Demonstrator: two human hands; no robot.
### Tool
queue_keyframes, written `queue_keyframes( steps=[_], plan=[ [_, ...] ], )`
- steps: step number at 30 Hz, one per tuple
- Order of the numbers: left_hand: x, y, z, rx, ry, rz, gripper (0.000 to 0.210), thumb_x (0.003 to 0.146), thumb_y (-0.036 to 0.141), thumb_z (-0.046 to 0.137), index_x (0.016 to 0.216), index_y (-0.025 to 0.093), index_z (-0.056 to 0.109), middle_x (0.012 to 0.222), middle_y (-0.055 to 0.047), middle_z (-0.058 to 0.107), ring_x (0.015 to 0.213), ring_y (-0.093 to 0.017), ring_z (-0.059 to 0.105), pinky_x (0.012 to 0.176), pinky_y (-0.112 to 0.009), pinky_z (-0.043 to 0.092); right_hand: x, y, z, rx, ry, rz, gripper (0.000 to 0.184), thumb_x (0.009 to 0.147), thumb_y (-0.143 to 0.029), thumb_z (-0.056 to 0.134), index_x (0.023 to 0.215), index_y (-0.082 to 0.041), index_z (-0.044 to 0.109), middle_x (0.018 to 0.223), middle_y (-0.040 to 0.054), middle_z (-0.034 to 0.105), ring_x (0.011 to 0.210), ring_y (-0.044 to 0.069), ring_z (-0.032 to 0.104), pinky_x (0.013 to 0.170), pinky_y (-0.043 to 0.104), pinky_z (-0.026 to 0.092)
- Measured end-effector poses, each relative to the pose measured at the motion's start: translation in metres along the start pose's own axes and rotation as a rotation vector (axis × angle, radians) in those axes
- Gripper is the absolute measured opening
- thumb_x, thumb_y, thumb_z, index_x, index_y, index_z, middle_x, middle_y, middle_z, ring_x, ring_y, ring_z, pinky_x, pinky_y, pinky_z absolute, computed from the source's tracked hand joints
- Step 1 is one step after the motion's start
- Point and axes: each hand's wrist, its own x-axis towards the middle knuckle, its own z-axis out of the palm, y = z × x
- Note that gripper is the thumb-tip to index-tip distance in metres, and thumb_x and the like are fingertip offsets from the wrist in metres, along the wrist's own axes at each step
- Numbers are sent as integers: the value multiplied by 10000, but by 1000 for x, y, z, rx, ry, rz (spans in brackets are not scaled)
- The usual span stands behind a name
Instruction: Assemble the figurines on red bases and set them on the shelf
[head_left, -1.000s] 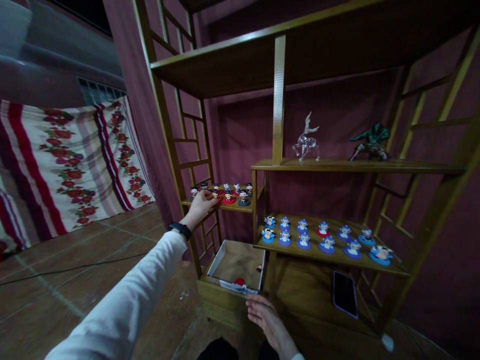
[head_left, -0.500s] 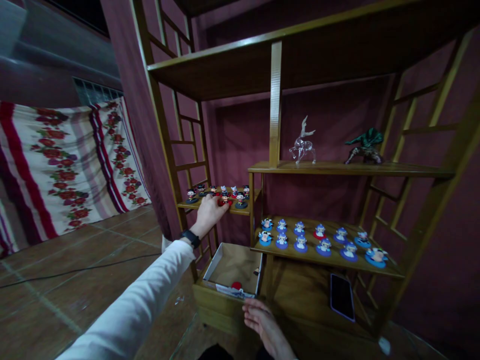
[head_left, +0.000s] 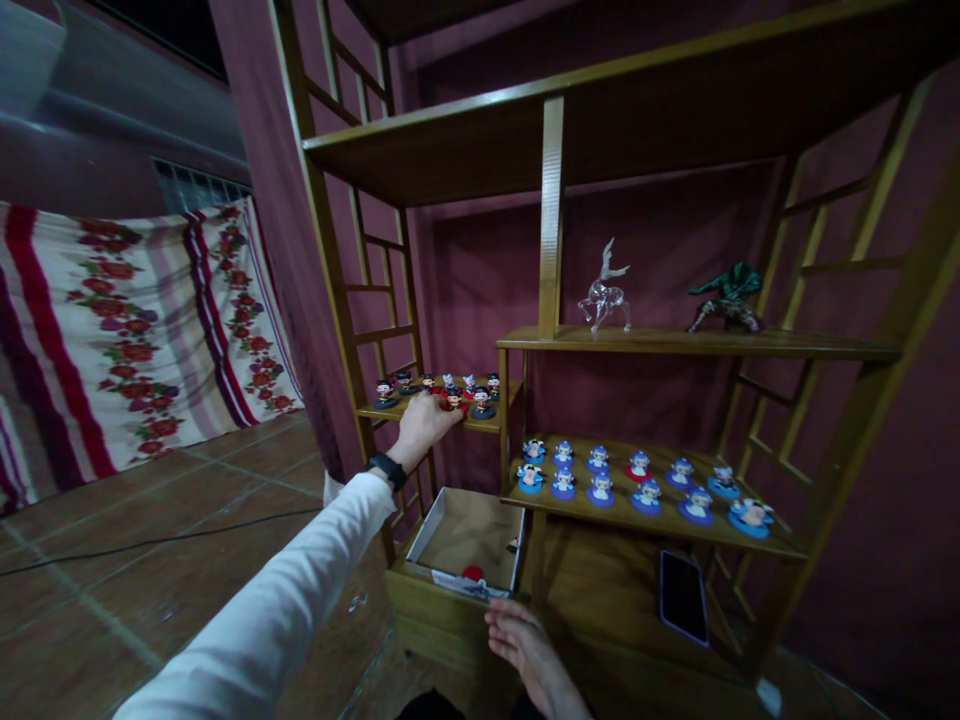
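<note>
My left hand point(head_left: 424, 424) reaches to the small left shelf point(head_left: 487, 424), its fingers closed on a red-based figurine point(head_left: 454, 400) at the front edge. Several similar dark-haired figurines stand around it, among them one on a dark base point(head_left: 481, 402) just to the right and another figurine point(head_left: 384, 393) at the left end. My right hand point(head_left: 525, 645) hangs open and holds nothing, in front of a shallow cardboard box point(head_left: 457, 535). Inside the box lie a red round piece point(head_left: 472, 573) and a small dark-and-tan piece point(head_left: 513, 544).
On the lower right shelf point(head_left: 645, 520) stand two rows of figurines on blue, purple and red bases. A clear glass deer point(head_left: 606, 295) and a green-cloaked figure point(head_left: 727, 298) occupy the shelf above. A phone point(head_left: 683, 597) lies at the bottom right. Wooden uprights point(head_left: 551, 220) divide the rack.
The view has shifted slightly. My left hand stays at the red-based figurine on the left shelf, and my right hand keeps its place before the box.
</note>
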Motion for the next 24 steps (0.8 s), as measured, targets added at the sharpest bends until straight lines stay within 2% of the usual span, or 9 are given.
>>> queue_keyframes(
  steps=[8, 12, 14, 18, 24],
  plan=[
    [-6, 7, -5, 23, -28, -18, 297, 685, 447, 607, 798, 185, 690, 760, -63, 657, 849, -229, 608, 698, -266, 421, -2, -2, 1, 12, -8, -18, 434, 540, -356, 777, 929, -190, 683, 913, 74, 697, 866, 207, 627, 839, 366, 461],
    [-23, 12, -5, 85, 136, 24, 346, 731, 470, 573, 890, 178, 667, 913, -86, 630, 920, -243, 571, 780, -311, 416, -3, -3, 1, 14, -2, -22, 452, 521, -365, 787, 924, -187, 684, 912, 76, 696, 863, 210, 629, 840, 367, 460],
    [-32, 17, -2, 116, 172, 84, 340, 755, 476, 552, 902, 191, 665, 959, -92, 608, 965, -257, 546, 824, -345, 404, -3, -3, 1, 18, 2, -20, 451, 522, -371, 786, 922, -188, 684, 916, 78, 695, 861, 211, 631, 840, 369, 460],
    [-38, 32, 5, 136, 100, 156, 329, 771, 471, 545, 935, 219, 679, 958, -86, 596, 981, -258, 528, 852, -353, 389, -4, -2, 1, 22, -7, -20, 451, 523, -373, 787, 923, -192, 685, 919, 77, 696, 871, 214, 631, 845, 369, 458],
    [-27, 46, 15, 218, 72, 103, 380, 749, 515, 546, 929, 218, 702, 929, -101, 613, 970, -280, 533, 828, -360, 397, -6, -4, 3, 26, -19, -25, 411, 548, -364, 774, 914, -199, 690, 933, 75, 699, 890, 218, 632, 846, 360, 457]
  ],
)
